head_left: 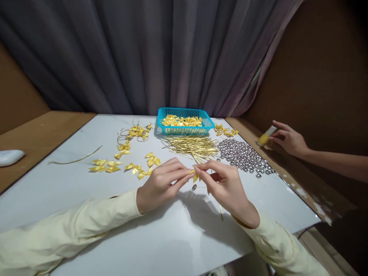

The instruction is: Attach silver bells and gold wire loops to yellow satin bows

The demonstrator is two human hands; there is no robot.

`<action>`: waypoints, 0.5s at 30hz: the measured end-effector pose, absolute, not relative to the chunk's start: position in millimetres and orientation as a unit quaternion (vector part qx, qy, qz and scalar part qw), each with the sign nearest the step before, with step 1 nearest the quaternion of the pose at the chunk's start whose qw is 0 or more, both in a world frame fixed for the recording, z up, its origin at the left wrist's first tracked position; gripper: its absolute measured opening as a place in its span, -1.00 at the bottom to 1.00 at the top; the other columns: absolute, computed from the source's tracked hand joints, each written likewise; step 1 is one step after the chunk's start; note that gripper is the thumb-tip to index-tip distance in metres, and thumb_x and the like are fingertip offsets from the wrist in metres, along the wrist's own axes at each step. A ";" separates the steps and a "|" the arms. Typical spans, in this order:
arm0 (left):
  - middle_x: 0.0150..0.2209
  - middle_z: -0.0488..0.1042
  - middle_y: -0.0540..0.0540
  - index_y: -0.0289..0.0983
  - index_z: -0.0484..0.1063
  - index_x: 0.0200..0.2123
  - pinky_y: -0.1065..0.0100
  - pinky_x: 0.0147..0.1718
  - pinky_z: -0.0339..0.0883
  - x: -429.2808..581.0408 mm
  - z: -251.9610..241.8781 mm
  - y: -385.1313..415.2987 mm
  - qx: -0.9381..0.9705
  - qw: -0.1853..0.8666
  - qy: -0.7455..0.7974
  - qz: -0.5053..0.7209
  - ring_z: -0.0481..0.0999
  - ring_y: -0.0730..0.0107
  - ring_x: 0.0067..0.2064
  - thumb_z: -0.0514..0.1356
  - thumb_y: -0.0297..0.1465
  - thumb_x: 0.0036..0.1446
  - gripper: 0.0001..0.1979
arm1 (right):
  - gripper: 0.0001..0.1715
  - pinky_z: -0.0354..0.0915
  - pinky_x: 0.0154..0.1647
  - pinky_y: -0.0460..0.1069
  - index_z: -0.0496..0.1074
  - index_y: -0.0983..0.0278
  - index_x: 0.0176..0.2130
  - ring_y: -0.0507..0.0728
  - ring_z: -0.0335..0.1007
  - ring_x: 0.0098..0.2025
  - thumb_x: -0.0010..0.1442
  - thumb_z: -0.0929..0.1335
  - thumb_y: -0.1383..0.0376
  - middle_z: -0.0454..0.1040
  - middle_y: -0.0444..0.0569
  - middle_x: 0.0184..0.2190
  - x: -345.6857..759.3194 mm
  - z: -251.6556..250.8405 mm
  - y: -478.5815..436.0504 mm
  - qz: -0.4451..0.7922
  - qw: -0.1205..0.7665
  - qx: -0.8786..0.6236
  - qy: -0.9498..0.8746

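Grey curtain [161, 57] folds close off the far side of a white-topped bench [138, 245], with brown panels to either side. Near the centre, a yellow bow [196, 178] is raised between two bare hands. The left hand [166, 180] pinches one side of it between thumb and forefinger; the right hand [225, 186] meets it from the other side, also in a narrow fingertip grip. Much of the bow is hidden by the fingers. A single silver bead [194, 187] shows just below it; whether it hangs or lies on the surface cannot be told. A gold strip [221, 212] shows below the right hand, its upper part concealed.

Beyond the hands are a pile of gold strips [191, 147], a blue basket [184, 130] containing further bows, and, to the right, a spread of silver beads [243, 156]. Loose bows [105, 165] lie to the left. At the right edge, another person's hand [291, 140] holds a small yellow-and-white object [267, 136].

Technique, as judged from this posture: the left fingertips are best used as a steady clamp, while the right ones make the fine adjustments. Light pressure near the middle of the bow should spare its loops from creasing, and low, nearly touching hands allow close control. Pinching too hard could flatten the ribbon; pinching too loosely could let it twist.
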State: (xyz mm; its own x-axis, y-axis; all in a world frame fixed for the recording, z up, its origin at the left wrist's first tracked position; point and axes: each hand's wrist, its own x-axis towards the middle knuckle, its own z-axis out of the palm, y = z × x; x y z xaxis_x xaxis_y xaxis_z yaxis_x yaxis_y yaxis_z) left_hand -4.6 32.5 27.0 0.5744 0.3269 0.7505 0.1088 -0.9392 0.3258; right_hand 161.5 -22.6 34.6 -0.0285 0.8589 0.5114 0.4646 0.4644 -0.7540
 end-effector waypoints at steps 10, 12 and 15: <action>-0.41 0.48 -0.11 -0.30 0.45 -0.30 0.34 -0.41 0.31 -6.6 26.6 36.4 0.877 0.119 0.122 0.449 0.35 0.40 -0.39 0.14 -0.60 0.09 -0.86 | -0.77 0.24 -0.48 -0.06 0.43 0.33 -0.17 0.03 0.25 -0.49 0.18 0.24 0.40 0.38 -0.03 -0.47 167.9 29.2 -24.7 0.118 0.469 -0.396 -0.780; -0.41 0.48 -0.11 -0.31 0.44 -0.29 0.34 -0.41 0.30 -6.5 25.0 37.6 0.877 0.114 0.117 0.451 0.35 0.40 -0.39 0.14 -0.61 0.09 -0.85 | -0.77 0.23 -0.47 -0.06 0.42 0.35 -0.18 0.03 0.25 -0.48 0.18 0.22 0.41 0.36 -0.03 -0.48 166.9 27.2 -24.4 0.097 0.452 -0.390 -0.796; -0.42 0.48 -0.11 -0.31 0.44 -0.28 0.34 -0.42 0.30 -6.1 23.4 38.6 0.878 0.112 0.117 0.451 0.35 0.40 -0.40 0.14 -0.61 0.09 -0.84 | -0.76 0.23 -0.46 -0.05 0.43 0.35 -0.21 0.05 0.25 -0.48 0.17 0.21 0.42 0.34 -0.05 -0.53 166.2 27.4 -24.0 0.105 0.432 -0.401 -0.801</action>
State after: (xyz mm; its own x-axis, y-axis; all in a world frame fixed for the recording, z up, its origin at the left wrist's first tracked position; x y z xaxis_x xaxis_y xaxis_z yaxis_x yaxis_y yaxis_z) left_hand -6.1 38.6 23.4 0.5654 0.3072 0.7655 0.1042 -0.9472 0.3032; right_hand 166.2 -24.0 27.4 -0.3057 0.7322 0.6087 0.5515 0.6573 -0.5136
